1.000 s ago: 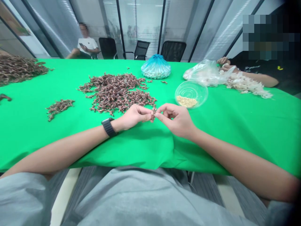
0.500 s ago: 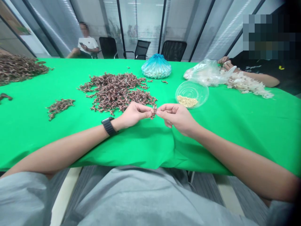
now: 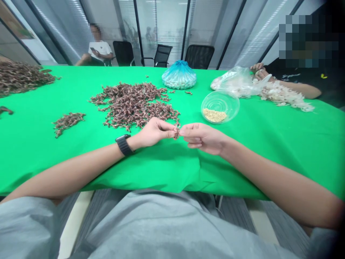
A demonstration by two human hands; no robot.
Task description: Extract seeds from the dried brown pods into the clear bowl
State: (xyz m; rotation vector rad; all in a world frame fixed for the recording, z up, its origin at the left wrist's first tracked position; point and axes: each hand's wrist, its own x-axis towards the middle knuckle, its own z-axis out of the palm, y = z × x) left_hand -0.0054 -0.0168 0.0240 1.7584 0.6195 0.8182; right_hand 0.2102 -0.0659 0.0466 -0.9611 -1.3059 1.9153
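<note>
Lower since the earlier frame, my right hand (image 3: 203, 139) pinches the edge of a shriveled brown piece (image 3: 176, 134), which my left hand (image 3: 152, 132) grips over the table (image 3: 159, 162). From here I judge it light, brittle, best nipped gently at opposite ends.

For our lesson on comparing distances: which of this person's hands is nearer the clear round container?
Right. The right hand is on the near side of the container, slightly left of it; the left hand is also on the near side, but farther left.
</note>
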